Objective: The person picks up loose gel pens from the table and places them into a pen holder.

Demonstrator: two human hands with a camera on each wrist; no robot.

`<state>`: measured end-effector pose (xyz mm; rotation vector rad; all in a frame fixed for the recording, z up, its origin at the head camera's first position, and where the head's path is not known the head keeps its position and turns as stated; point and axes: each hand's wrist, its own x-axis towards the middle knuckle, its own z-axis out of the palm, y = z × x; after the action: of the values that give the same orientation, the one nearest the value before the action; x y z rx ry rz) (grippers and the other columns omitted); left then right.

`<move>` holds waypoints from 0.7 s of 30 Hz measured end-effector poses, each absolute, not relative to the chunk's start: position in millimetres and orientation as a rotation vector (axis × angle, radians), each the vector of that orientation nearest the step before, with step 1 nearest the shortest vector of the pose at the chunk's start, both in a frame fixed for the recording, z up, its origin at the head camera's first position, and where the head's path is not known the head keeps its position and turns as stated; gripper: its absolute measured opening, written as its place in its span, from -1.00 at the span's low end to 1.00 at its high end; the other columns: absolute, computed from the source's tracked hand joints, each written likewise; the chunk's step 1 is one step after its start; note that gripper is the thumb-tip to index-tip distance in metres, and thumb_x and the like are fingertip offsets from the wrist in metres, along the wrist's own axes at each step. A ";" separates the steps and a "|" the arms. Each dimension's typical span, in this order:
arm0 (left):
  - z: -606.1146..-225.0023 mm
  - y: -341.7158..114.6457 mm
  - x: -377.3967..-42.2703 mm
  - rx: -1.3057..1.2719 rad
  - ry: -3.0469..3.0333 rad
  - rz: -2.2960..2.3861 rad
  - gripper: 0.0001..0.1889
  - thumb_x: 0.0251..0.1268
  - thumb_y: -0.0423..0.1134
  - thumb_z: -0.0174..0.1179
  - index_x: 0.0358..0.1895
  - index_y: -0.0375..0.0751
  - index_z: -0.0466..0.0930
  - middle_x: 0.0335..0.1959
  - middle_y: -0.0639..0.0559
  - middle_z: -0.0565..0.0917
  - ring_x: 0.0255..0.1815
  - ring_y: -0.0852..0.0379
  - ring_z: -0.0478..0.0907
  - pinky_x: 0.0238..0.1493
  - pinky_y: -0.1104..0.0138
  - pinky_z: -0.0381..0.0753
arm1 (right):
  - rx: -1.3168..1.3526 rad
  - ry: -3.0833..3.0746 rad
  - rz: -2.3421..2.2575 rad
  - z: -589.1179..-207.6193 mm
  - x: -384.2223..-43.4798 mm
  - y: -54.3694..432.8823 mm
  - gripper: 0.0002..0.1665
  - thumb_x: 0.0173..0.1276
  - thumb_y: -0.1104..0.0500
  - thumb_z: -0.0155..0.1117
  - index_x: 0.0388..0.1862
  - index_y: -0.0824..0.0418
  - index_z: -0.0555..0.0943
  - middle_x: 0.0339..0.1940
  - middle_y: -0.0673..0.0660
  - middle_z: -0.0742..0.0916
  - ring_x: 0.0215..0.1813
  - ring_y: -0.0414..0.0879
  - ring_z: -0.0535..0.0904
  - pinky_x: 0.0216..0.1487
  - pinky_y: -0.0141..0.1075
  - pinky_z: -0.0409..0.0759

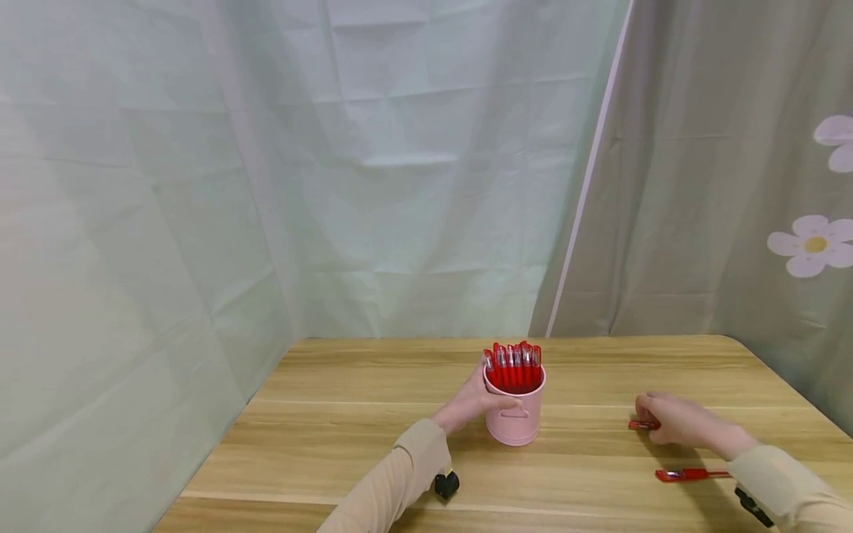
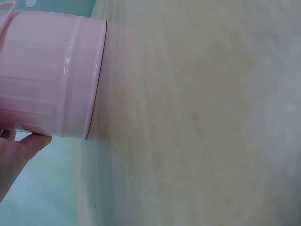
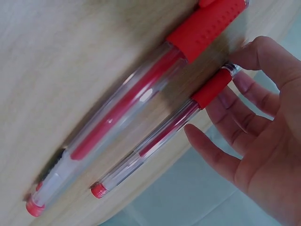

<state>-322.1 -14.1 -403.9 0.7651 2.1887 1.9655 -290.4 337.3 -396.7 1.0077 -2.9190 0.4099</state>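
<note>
My left hand (image 1: 474, 400) grips a small pink metal bucket (image 1: 526, 423) from its left side, thumb across the front above the handle. Several red gel pens (image 1: 513, 366) stand in it, caps up. Farther right, my right hand (image 1: 681, 423) pinches a red pen (image 3: 164, 134) close to the tabletop, thumb and fingers around its red grip. Its clear barrel and red end show in the right wrist view. Nearer to me, a second red pen (image 1: 689, 474) lies on the table, partly hidden by the right forearm. The left wrist view shows the bucket's base on the table.
The wooden table (image 1: 346, 444) extends to both sides of the bucket. Pale curtains (image 1: 426, 185) hang behind it and at its sides, with white flowers (image 1: 814, 246) printed at the right. Dark devices sit at both wrists.
</note>
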 end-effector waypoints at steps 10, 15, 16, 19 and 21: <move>-402.8 -14.2 -321.6 0.768 2.174 1.966 -0.11 -0.09 -0.31 0.40 0.31 -0.03 0.02 0.12 0.15 0.36 0.12 0.19 0.30 0.16 0.23 0.17 | 1.013 -2.861 0.330 -399.2 -292.2 336.6 -0.59 -0.19 0.46 0.29 -0.51 0.09 0.32 -0.56 -0.10 0.30 -0.54 -0.25 0.21 -0.57 -0.37 0.18; -402.4 -14.2 -320.2 0.748 2.164 1.961 -0.06 -0.08 -0.30 0.39 0.35 -0.02 -0.04 0.16 0.15 0.32 0.16 0.18 0.26 0.17 0.21 0.15 | 1.018 -2.801 0.301 -399.2 -293.7 336.2 -0.61 -0.19 0.51 0.22 -0.52 0.12 0.32 -0.57 -0.08 0.29 -0.55 -0.23 0.20 -0.58 -0.36 0.18; -402.5 -14.4 -320.2 0.746 2.163 1.961 -0.06 -0.08 -0.29 0.39 0.36 -0.02 -0.05 0.17 0.16 0.32 0.16 0.18 0.26 0.18 0.22 0.14 | 1.020 -2.789 0.295 -398.9 -294.1 335.9 -0.62 -0.19 0.52 0.22 -0.52 0.13 0.33 -0.57 -0.07 0.30 -0.55 -0.23 0.20 -0.58 -0.36 0.18; -403.5 -14.7 -321.6 0.752 2.164 1.962 -0.07 -0.08 -0.28 0.39 0.35 -0.03 -0.04 0.16 0.15 0.33 0.16 0.18 0.26 0.18 0.22 0.14 | 1.016 -2.770 0.283 -397.1 -295.3 334.4 -0.63 -0.15 0.52 0.26 -0.50 0.15 0.36 -0.56 -0.06 0.31 -0.55 -0.23 0.21 -0.58 -0.36 0.20; -403.3 -15.2 -321.6 0.745 2.167 1.961 -0.06 -0.08 -0.27 0.40 0.36 -0.02 -0.05 0.16 0.15 0.33 0.15 0.18 0.26 0.17 0.22 0.15 | 1.022 -2.758 0.285 -395.3 -296.0 333.6 -0.64 -0.11 0.52 0.29 -0.49 0.15 0.39 -0.55 -0.07 0.32 -0.54 -0.24 0.22 -0.57 -0.36 0.23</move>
<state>-321.6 -15.2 -403.3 0.7450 2.1674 1.9611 -296.0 333.6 -395.3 1.0217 -2.7585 0.2850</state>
